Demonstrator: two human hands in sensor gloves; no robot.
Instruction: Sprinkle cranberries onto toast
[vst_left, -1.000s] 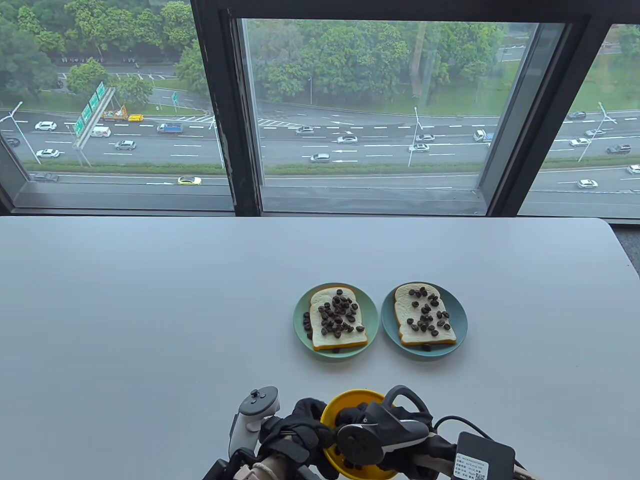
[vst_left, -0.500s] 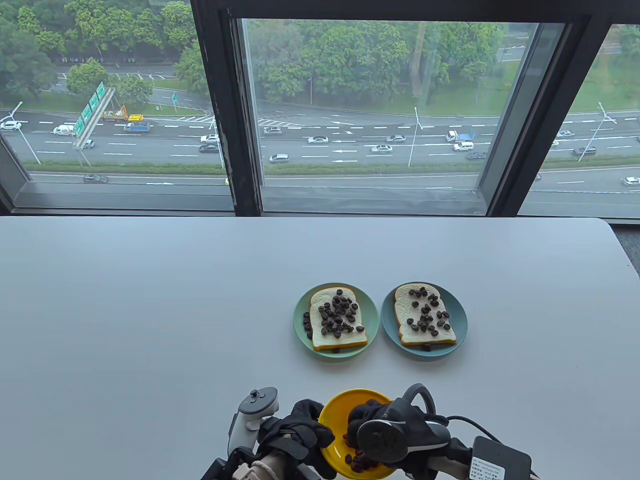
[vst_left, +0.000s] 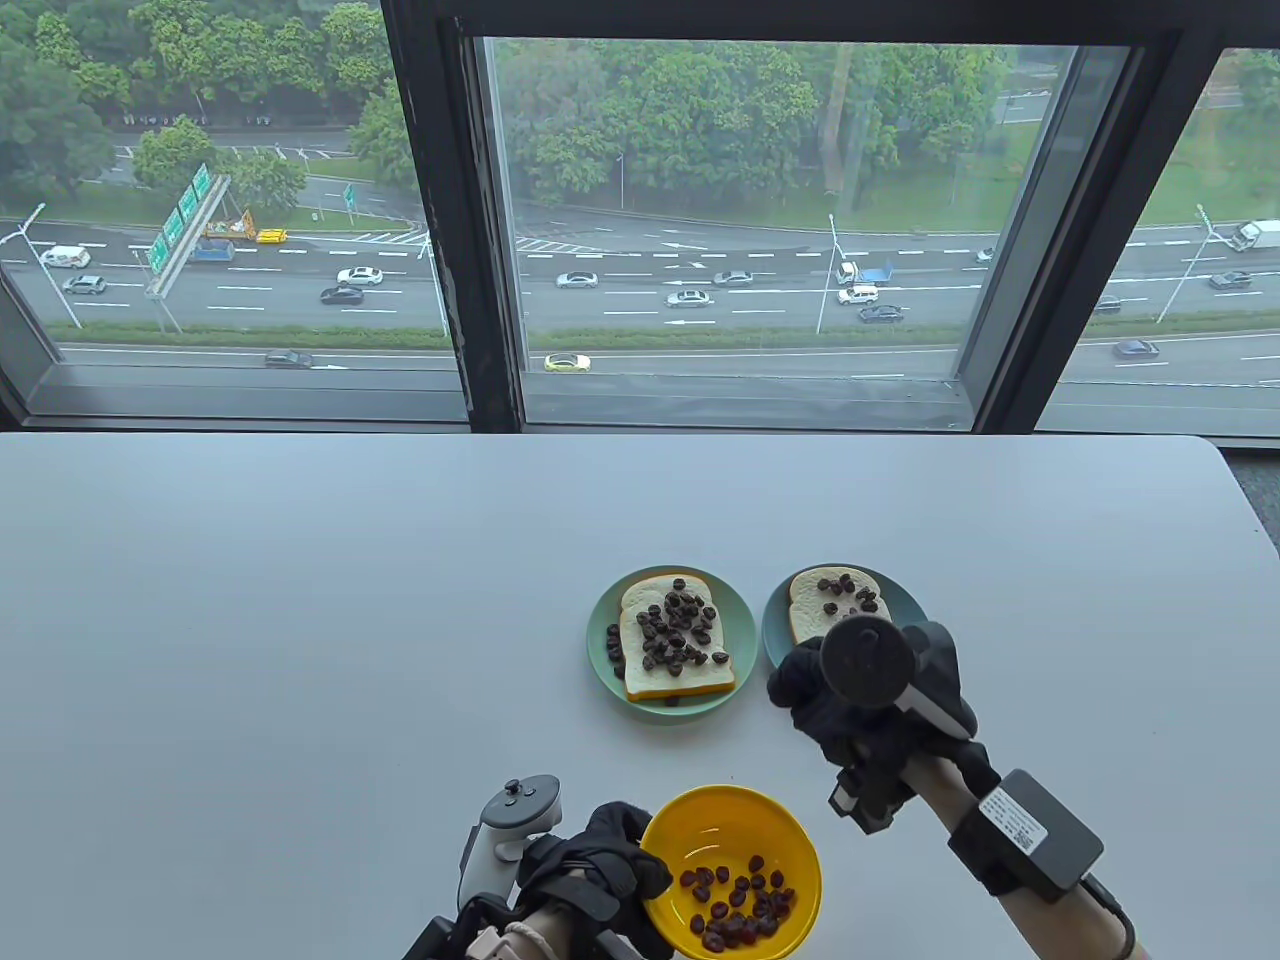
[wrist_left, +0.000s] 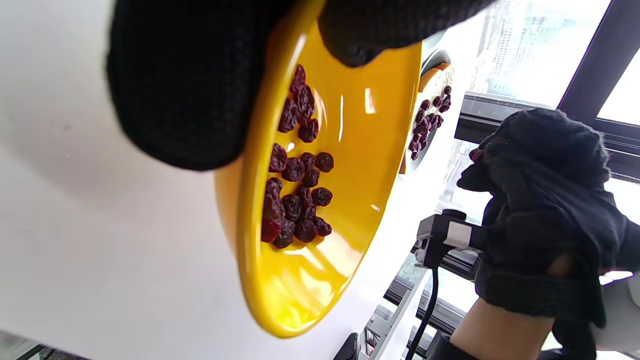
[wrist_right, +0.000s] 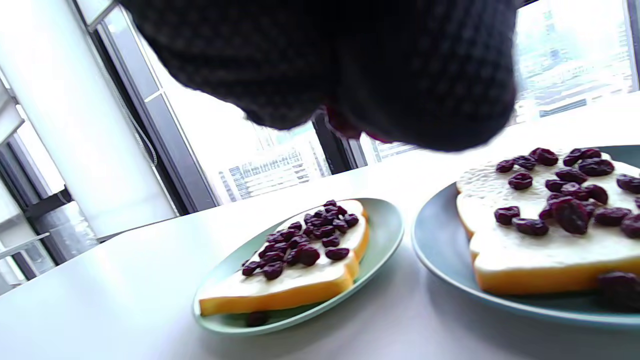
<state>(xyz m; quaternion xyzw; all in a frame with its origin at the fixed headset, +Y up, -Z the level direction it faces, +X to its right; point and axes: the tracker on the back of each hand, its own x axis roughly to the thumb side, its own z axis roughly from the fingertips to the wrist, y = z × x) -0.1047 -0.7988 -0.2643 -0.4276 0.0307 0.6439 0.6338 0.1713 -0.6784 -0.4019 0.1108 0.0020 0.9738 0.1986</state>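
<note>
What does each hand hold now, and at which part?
The left hand grips the yellow bowl by its left rim. The right hand is closed above the right toast; whether it holds cranberries cannot be told.

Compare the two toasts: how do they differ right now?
The left toast carries a dense cluster of cranberries; the right toast has them spread more thinly. The left toast lies fully in view in the table view; the right hand hovers over the right toast and hides its near half. The left toast sits on a green plate, the right toast on a bluer plate. Both are white slices with golden crust, lying flat.
</note>
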